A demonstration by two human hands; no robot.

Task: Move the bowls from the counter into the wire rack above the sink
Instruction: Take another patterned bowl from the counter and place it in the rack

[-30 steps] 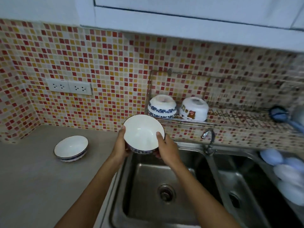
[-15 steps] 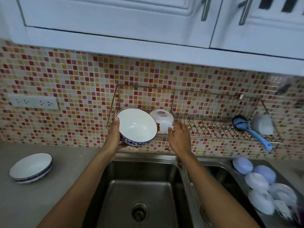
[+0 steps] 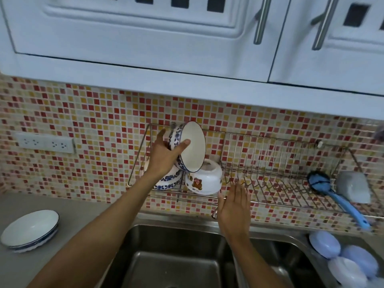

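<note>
1. Left hand [image 3: 164,156] grips the blue-patterned bowl [image 3: 190,145] by its rim, thumb inside and fingers behind, tipped on edge over the wire rack [image 3: 270,163].
2. I see that bowl above two upturned bowls at the rack's left end: another blue-patterned one [image 3: 169,179] and a white bear-print bowl [image 3: 204,179].
3. Right hand [image 3: 234,206] hovers empty at the rack's front rail, fingers straight and close together.
4. One more bowl [image 3: 30,230] sits on the counter [image 3: 79,213], well left of the rack.
</note>
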